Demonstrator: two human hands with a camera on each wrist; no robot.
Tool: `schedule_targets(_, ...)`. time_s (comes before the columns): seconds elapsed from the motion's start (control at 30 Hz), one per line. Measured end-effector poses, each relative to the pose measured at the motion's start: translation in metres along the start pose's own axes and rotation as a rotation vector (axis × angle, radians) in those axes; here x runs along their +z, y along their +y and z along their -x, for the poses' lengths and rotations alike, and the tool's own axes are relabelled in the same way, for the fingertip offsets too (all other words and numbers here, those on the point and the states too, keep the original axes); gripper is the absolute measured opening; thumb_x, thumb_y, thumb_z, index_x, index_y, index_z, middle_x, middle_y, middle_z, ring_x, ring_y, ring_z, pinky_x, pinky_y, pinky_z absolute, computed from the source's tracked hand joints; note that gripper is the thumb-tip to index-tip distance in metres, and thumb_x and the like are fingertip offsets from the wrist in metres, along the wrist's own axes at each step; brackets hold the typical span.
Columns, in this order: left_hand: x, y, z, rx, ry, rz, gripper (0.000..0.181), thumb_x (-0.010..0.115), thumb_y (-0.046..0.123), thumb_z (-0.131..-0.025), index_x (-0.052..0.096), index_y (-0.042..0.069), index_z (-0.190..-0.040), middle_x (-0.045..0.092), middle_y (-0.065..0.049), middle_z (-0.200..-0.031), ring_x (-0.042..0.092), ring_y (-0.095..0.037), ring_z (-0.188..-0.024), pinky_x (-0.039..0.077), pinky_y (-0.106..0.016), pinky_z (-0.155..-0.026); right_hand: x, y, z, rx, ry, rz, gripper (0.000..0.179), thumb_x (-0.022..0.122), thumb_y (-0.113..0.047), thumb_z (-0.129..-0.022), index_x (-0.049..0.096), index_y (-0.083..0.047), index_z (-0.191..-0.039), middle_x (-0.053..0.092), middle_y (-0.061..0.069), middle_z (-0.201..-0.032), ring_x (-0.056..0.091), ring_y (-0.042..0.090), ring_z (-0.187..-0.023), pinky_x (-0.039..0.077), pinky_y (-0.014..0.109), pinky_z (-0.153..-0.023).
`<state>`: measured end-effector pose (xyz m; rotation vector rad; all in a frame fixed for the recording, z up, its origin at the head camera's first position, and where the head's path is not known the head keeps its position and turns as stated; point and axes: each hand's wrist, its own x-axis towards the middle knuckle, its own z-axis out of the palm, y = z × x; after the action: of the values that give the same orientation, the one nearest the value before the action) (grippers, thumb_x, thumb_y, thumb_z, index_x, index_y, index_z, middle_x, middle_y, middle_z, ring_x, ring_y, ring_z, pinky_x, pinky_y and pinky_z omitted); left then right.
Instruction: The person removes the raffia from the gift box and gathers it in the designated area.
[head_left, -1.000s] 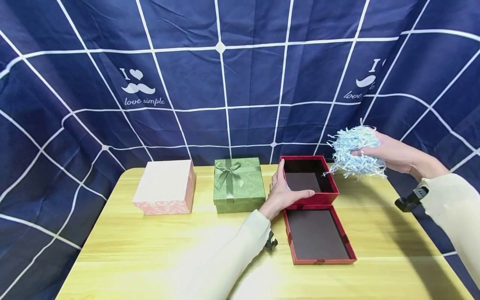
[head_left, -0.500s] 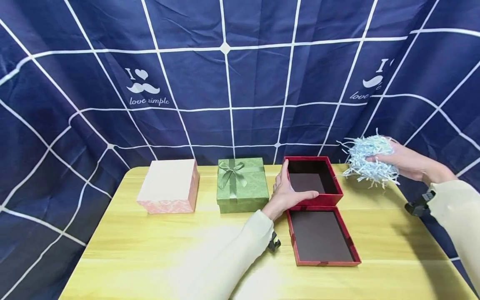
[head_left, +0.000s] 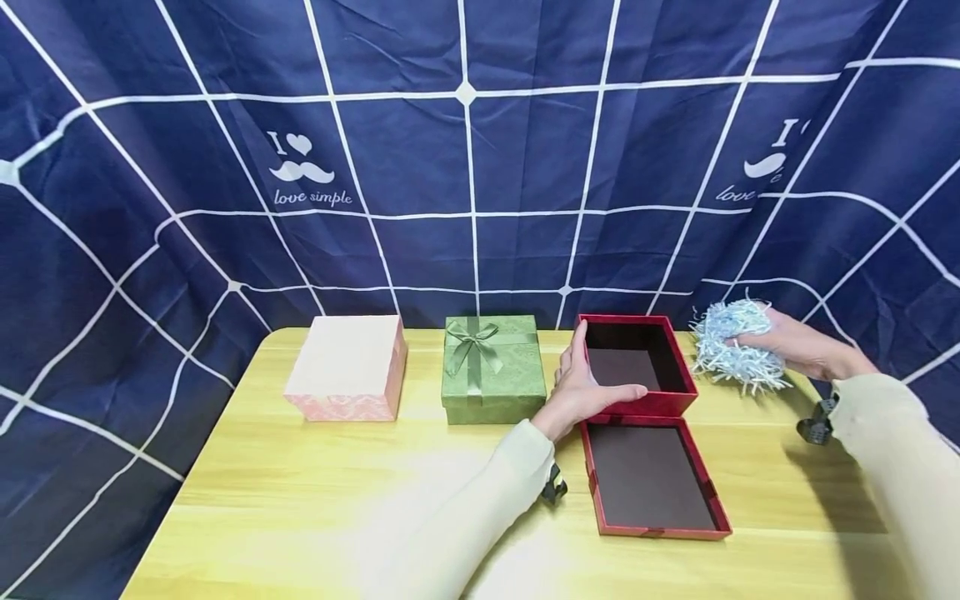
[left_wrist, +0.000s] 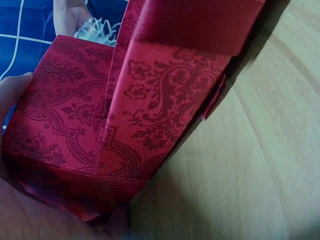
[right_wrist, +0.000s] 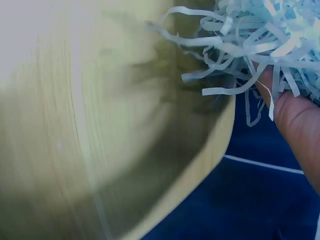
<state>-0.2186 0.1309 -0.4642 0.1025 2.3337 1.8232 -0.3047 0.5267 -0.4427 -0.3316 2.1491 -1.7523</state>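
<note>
Right grip [head_left: 802, 343]: pinching, thumb sunk into a shredded-paper wad [head_left: 731, 346]; whether the wad touches the bench [head_left: 300, 500] cannot be told.

Left grip [head_left: 581, 392]: spread, spanning the near left corner of a red box [head_left: 667, 404], thumb along the front wall, fingers along the side wall.

Wad: pale blue, loose curling strips, well to the right of the left grip.

Red box: lidless, dark inside, damask-patterned outside.

Red lid [head_left: 652, 475]: shallow, dark-lined, inside upward, just nearer than the left grip.

Green box [head_left: 495, 375]: lidded, patterned, ribbon bow [head_left: 472, 340]; just left of the left grip.

Pink box [head_left: 345, 354]: pale top, marbled sides; farther left.

Bench: light wood grain, rounded corners.

Changes from one second ago: wad and right grip lower; left grip unchanged on the red box.
</note>
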Motion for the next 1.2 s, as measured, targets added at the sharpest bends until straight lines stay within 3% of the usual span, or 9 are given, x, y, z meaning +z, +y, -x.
schedule_targets(0.2,-0.002,0.0,0.0,0.001,-0.003,-0.02,0.135,0.103,0.045,-0.071,0.015,0.048,-0.174,0.033,0.006,-0.171,0.036,-0.022,-0.15,0.041,-0.049,-0.119,0.01,0.007,-0.014,0.002,0.035,0.178,0.048,0.061,0.015,-0.102,0.047,-0.013,-0.137,0.07,-0.012,-0.117,0.068,0.004,-0.103,0.055,0.019,-0.088)
schedule_targets(0.33,-0.001,0.0,0.0,0.004,0.006,-0.02,0.134,0.103,0.044,-0.071,0.016,0.048,-0.174,0.034,0.006,-0.17,0.036,-0.021,-0.15,0.041,-0.048,-0.119,0.018,0.012,-0.02,0.027,0.067,0.244,0.052,0.066,0.014,-0.099,0.041,-0.001,-0.143,0.067,-0.013,-0.116,0.065,0.001,-0.103,0.053,0.017,-0.088)
schedule_targets(0.47,0.0,-0.001,0.001,0.002,0.005,-0.021,0.134,0.103,0.043,-0.072,0.017,0.047,-0.174,0.033,0.007,-0.171,0.035,-0.019,-0.151,0.04,-0.047,-0.12,0.022,0.013,-0.02,0.085,0.074,0.388,0.07,0.071,0.0,-0.102,0.028,0.011,-0.156,0.057,0.009,-0.137,0.057,0.011,-0.121,0.047,0.014,-0.094)
schedule_targets(0.57,0.001,-0.002,0.001,0.0,0.003,-0.014,0.133,0.103,0.043,-0.072,0.017,0.048,-0.173,0.033,0.008,-0.171,0.034,-0.018,-0.152,0.041,-0.046,-0.119,0.023,0.008,-0.018,0.147,0.067,0.506,0.094,0.073,-0.015,-0.104,0.008,0.012,-0.167,0.029,0.034,-0.163,0.033,0.038,-0.15,0.034,0.032,-0.12)
schedule_targets(0.67,0.001,-0.002,0.0,0.0,0.006,-0.01,0.133,0.103,0.043,-0.072,0.017,0.05,-0.173,0.033,0.008,-0.17,0.035,-0.018,-0.151,0.041,-0.047,-0.119,0.026,0.0,-0.019,0.184,0.057,0.58,0.109,0.074,-0.024,-0.104,-0.008,0.01,-0.168,0.003,0.043,-0.169,0.004,0.057,-0.156,0.015,0.062,-0.127)
schedule_targets(0.73,0.001,-0.002,0.0,0.002,0.012,-0.014,0.133,0.103,0.043,-0.072,0.017,0.05,-0.173,0.033,0.008,-0.171,0.035,-0.019,-0.152,0.041,-0.048,-0.119,0.029,-0.004,-0.021,0.158,0.061,0.644,0.113,0.077,-0.026,-0.101,-0.006,0.011,-0.167,0.003,0.047,-0.167,0.005,0.062,-0.155,0.012,0.076,-0.121)
schedule_targets(0.9,0.001,-0.002,-0.001,0.009,0.01,-0.033,0.131,0.101,0.045,-0.073,0.016,0.048,-0.173,0.032,0.006,-0.172,0.035,-0.022,-0.153,0.04,-0.049,-0.12,0.033,-0.007,-0.023,0.037,0.105,0.838,0.107,0.082,-0.025,-0.094,0.012,0.019,-0.162,0.023,0.052,-0.158,0.025,0.068,-0.146,0.024,0.078,-0.117)
schedule_targets(1.03,0.002,-0.002,-0.001,0.009,0.009,-0.023,0.131,0.101,0.045,-0.073,0.017,0.049,-0.173,0.033,0.007,-0.171,0.035,-0.021,-0.152,0.041,-0.049,-0.119,0.031,-0.007,-0.019,0.062,0.131,0.963,0.1,0.076,-0.037,-0.1,0.022,0.024,-0.158,0.028,0.055,-0.152,0.028,0.07,-0.141,0.027,0.08,-0.112)
schedule_targets(1.2,0.002,-0.003,0.001,0.021,0.007,-0.023,0.13,0.101,0.046,-0.074,0.017,0.048,-0.173,0.032,0.006,-0.172,0.034,-0.022,-0.153,0.04,-0.05,-0.12,0.028,-0.003,-0.016,0.08,0.171,1.01,0.098,0.071,-0.045,-0.104,0.026,0.023,-0.158,0.028,0.054,-0.15,0.026,0.07,-0.138,0.027,0.083,-0.107)
